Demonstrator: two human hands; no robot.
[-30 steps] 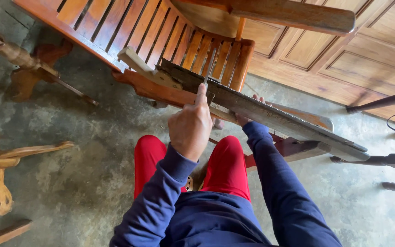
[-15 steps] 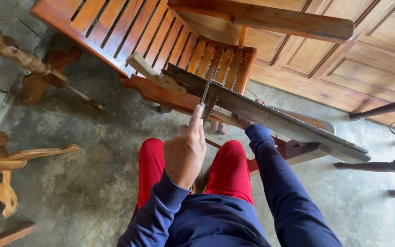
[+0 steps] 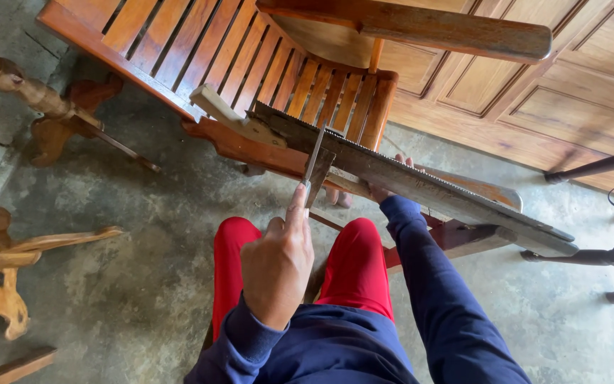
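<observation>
My left hand (image 3: 277,264) is closed around the near end of a thin metal file (image 3: 316,168), with the forefinger stretched along it. The file lies across the toothed edge of a long rusty saw blade (image 3: 421,186). The blade runs from a wooden handle (image 3: 230,114) at the upper left down to the lower right. My right hand (image 3: 386,186) grips the blade from below, and only its fingertips show past the blade. Both arms are in dark blue sleeves, above red trousers (image 3: 353,267).
A slatted wooden bench (image 3: 200,50) stands just behind the saw, with a wooden armrest (image 3: 421,27) above it. Panelled wooden doors (image 3: 570,92) fill the upper right. Carved wooden legs (image 3: 1,284) lie at the left on the concrete floor (image 3: 129,235). Dark metal legs (image 3: 598,165) stand at the right.
My left hand has drawn back toward my body, pulling the file back across the saw's teeth. My right hand and the saw have stayed in place.
</observation>
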